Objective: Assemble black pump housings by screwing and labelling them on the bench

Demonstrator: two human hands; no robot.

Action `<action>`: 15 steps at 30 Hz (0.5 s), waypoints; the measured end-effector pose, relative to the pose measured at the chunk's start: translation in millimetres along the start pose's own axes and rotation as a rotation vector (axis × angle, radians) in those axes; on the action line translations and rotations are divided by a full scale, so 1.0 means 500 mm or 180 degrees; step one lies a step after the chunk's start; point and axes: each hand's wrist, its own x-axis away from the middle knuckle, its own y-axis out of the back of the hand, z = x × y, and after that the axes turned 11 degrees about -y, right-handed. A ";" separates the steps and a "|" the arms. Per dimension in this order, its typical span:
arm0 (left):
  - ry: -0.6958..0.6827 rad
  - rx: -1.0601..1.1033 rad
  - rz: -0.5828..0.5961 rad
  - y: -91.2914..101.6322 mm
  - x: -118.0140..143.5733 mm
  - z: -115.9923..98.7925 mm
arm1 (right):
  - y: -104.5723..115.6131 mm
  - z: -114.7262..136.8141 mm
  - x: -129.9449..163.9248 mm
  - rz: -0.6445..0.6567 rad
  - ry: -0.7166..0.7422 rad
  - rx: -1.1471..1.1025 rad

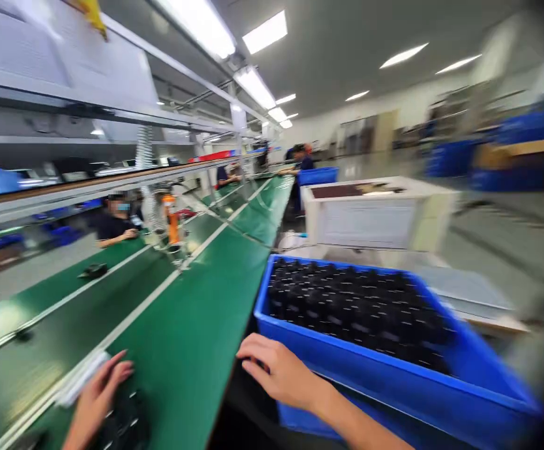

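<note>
My left hand (94,395) is low on the left, fingers apart, above the green work surface (192,325). Beside it sits a blurred black part (129,420); whether the hand touches it I cannot tell. A white cloth-like thing (79,380) lies just behind that hand. My right hand (276,372) hovers past the bench's right edge, fingers loosely bent with a gap to the thumb and nothing visible between them. It is in front of a blue bin (370,356), which holds rows of black parts (347,306).
A white box-like cart (366,219) stands behind the bin. An orange tool (172,219) and a coiled hose (147,206) hang over the line. Across the belt works one person (115,219); another (302,159) is farther down. A dark part (92,270) lies on the far strip.
</note>
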 end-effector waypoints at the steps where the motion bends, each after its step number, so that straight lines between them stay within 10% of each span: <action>1: -0.0020 0.0131 0.0106 0.028 0.001 0.007 | -0.043 0.040 -0.039 0.0255 0.0428 -0.0156; 9: -0.0131 0.0353 0.0105 0.066 0.008 0.013 | -0.233 0.331 -0.285 0.1389 0.2628 0.0770; 12: 0.0111 0.0433 0.0150 0.078 0.010 0.038 | -0.230 0.319 -0.303 0.1561 0.2639 0.0972; 15: 0.0285 0.0594 0.0141 0.072 -0.002 0.088 | -0.177 0.229 -0.268 0.0792 0.1494 0.1115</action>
